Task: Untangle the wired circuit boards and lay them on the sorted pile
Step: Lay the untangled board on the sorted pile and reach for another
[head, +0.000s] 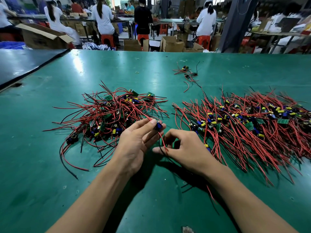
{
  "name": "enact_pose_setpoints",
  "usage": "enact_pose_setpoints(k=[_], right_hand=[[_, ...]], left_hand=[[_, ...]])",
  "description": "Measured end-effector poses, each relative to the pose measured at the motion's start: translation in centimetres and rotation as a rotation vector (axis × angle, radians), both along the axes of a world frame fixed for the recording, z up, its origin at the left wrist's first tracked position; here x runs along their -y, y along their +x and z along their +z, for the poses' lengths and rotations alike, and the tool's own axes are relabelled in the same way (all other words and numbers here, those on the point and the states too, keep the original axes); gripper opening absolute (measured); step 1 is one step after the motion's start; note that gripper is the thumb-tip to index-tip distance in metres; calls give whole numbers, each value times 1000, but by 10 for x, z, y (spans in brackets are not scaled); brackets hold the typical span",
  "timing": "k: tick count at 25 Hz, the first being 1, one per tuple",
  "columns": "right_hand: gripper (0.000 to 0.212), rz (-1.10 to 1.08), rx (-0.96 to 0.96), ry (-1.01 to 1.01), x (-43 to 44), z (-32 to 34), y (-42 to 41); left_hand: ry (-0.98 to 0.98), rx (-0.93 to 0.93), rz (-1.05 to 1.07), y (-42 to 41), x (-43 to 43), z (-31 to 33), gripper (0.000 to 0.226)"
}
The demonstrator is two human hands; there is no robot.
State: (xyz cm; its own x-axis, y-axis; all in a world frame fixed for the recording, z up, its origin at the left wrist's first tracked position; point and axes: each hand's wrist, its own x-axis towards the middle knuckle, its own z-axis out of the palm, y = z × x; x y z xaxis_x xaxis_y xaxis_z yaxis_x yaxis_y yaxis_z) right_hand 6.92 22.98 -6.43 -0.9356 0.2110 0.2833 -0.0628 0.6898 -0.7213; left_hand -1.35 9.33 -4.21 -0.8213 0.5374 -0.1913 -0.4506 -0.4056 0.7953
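Our left hand (136,140) pinches a circuit board (158,126), our right hand (186,148) its wires (162,140), over open table (42,165) between tangled pile (109,113) and sorted pile (249,121), toward the near edge.

On the counter (50,165), a tangled heap of wired boards (109,113) lies left and the sorted pile (252,121) right, apart. Behind the gap between them sits a small cluster of boards (186,72), with a rubber band (137,72) to its left.
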Motion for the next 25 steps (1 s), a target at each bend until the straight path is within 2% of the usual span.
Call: enact_pose_setpoints(k=[3,7,10,13,16,18,20,23,25], right_hand=[[32,-12,-77,-13,4,0,0],[38,-71,-184,-225,9,7,2],[36,-68,-157,-534,9,13,0],[33,-32,-115,-991,11,21,-4],[26,60,-32,-1206,4,27,0],[25,149,31,-1260,-3,30,5],[25,201,121,-1236,-6,33,10],[25,215,226,-1156,-4,34,12],[26,160,226,-1137,-4,33,11]], left_hand=[[-36,-49,-25,2,-1,1,37],[-46,-111,-55,4,2,4,32],[-52,-149,-14,8,1,5,37],[-20,-173,-47,8,1,4,43],[11,-158,-162,9,0,3,43],[37,-83,-205,9,-1,3,35],[57,-3,-294,10,0,6,16],[12,-26,-441,9,4,10,30],[20,-79,-442,11,4,7,22]])
